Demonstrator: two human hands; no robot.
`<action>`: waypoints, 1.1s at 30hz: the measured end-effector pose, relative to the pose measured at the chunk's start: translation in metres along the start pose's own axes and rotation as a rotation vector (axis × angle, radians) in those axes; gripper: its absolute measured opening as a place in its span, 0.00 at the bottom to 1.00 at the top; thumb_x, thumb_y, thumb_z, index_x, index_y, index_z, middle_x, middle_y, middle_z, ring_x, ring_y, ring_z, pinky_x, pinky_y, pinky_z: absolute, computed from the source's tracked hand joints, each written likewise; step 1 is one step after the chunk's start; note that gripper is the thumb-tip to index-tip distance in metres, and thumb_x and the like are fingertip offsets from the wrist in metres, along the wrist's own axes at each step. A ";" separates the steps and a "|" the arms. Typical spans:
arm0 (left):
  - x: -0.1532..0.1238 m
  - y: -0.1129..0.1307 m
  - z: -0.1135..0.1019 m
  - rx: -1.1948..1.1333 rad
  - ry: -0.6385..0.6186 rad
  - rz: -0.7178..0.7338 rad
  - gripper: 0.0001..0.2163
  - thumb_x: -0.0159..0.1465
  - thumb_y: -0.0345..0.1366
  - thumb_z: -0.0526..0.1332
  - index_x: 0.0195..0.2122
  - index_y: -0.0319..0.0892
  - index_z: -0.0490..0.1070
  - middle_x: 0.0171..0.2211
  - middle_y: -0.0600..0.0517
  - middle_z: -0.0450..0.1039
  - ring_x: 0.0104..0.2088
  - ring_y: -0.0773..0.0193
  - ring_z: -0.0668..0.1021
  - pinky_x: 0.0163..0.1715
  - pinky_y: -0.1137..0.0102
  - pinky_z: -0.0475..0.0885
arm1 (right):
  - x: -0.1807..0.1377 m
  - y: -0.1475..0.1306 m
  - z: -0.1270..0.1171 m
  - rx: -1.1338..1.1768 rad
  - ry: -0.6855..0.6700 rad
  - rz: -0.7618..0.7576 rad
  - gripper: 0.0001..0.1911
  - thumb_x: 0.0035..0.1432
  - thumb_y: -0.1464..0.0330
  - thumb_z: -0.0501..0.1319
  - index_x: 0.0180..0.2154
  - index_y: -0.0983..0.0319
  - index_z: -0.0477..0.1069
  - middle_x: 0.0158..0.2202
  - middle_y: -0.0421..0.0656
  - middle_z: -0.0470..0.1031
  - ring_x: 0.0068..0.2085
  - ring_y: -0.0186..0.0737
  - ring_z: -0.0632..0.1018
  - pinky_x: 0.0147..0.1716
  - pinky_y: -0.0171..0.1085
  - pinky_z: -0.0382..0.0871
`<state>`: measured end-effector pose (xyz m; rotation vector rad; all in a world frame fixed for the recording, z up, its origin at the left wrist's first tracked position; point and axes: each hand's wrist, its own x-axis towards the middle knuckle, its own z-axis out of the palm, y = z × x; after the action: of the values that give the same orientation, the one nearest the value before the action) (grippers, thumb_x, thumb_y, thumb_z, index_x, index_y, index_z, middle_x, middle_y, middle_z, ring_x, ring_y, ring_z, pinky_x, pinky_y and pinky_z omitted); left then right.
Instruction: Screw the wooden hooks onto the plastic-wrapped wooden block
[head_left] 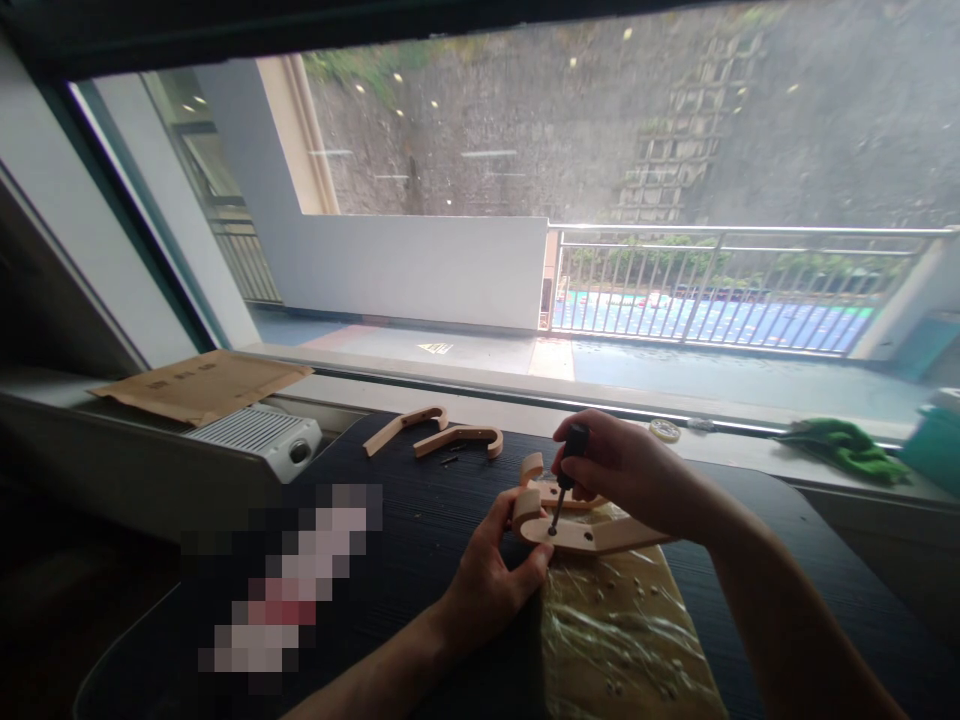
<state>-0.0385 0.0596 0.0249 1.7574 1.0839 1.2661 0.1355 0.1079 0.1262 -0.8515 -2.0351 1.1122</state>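
Right hand (637, 470) drives black screwdriver (568, 470) into curved wooden hook (577, 535)

table (420, 560): black, fine streaked grain | wood piece (585, 538): pale tan, plain | screwdriver (574, 445): black handle, dark shaft | hooks (461, 438): same pale tan | wrap (622, 630): clear, yellowish sheen, pale specks | cardboard (202, 385): plain brown | heater (259, 435): white, ribbed grey grille, dark knob | cloth (844, 445): green | railing (720, 235): white bars

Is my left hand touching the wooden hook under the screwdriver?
Touching. The head view shows the left hand gripping the wooden hook, fingers curled around its curved end and thumb against its edge.
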 end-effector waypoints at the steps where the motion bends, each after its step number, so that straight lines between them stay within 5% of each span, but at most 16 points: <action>1: 0.000 0.000 0.000 0.002 -0.001 0.002 0.14 0.57 0.28 0.58 0.44 0.44 0.60 0.40 0.53 0.68 0.43 0.63 0.70 0.46 0.71 0.63 | 0.000 0.000 0.000 0.001 -0.005 0.002 0.09 0.55 0.67 0.58 0.39 0.60 0.64 0.30 0.39 0.69 0.29 0.32 0.71 0.28 0.33 0.68; 28: 0.001 0.001 0.000 -0.008 0.017 -0.011 0.14 0.57 0.28 0.58 0.44 0.43 0.61 0.40 0.52 0.69 0.42 0.63 0.71 0.46 0.70 0.65 | 0.006 0.001 0.013 -0.540 0.241 0.016 0.16 0.51 0.55 0.59 0.26 0.60 0.60 0.21 0.36 0.64 0.22 0.30 0.62 0.19 0.32 0.56; 33: 0.000 -0.001 0.001 0.000 0.012 -0.015 0.14 0.57 0.28 0.58 0.44 0.43 0.61 0.39 0.53 0.69 0.41 0.64 0.71 0.45 0.70 0.65 | 0.004 -0.005 0.013 -0.440 0.193 0.010 0.11 0.53 0.59 0.58 0.36 0.58 0.65 0.25 0.37 0.67 0.24 0.32 0.66 0.21 0.32 0.59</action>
<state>-0.0379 0.0601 0.0236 1.7404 1.1016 1.2694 0.1215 0.1033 0.1261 -1.1351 -2.1414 0.5617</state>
